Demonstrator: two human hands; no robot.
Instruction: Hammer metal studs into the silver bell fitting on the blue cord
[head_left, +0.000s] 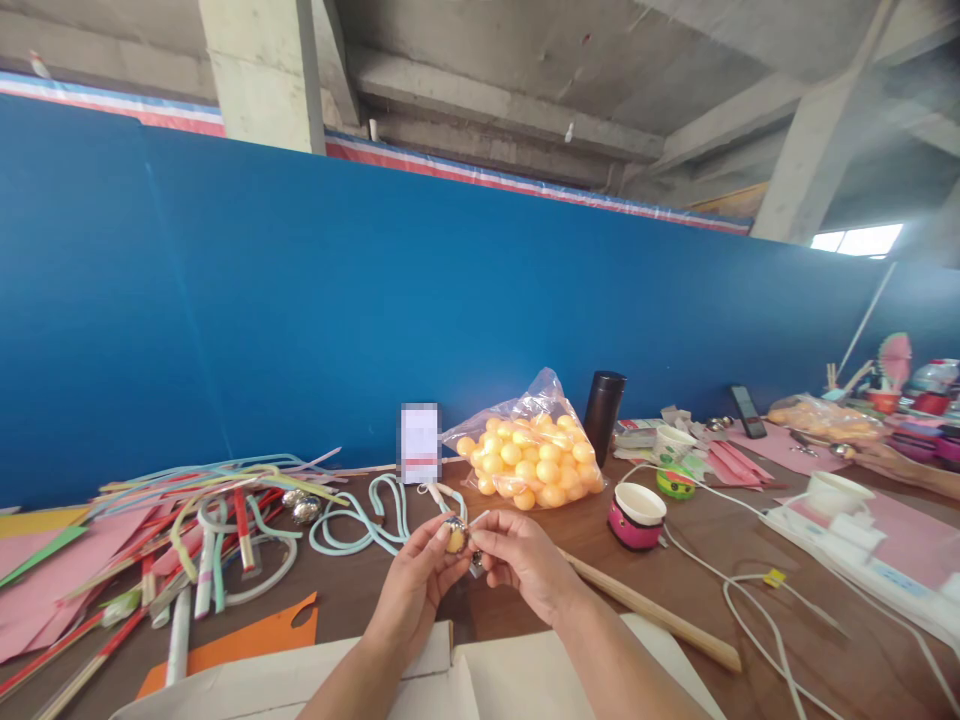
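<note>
Between the fingertips of my left hand (416,575) is a small shiny silver ball (455,536), its face reflecting yellow. My right hand (521,560) meets it from the other side, thumb and fingers pinched near the ball's edge. A small shiny piece (476,563) shows below those right fingers, too small to name. Both hands are above the near part of the brown table, just in front of a clear bag of orange balls (529,465). Whatever the right fingertips pinch is mostly hidden.
Pale blue tubes (352,535), coloured paper (97,560) and silver balls (302,506) lie left. A wooden stick (660,615), a pink-wrapped cup (637,515), a black bottle (603,415) and white cables (739,590) are right. Cardboard (517,680) lies in front; a blue partition (337,300) stands behind.
</note>
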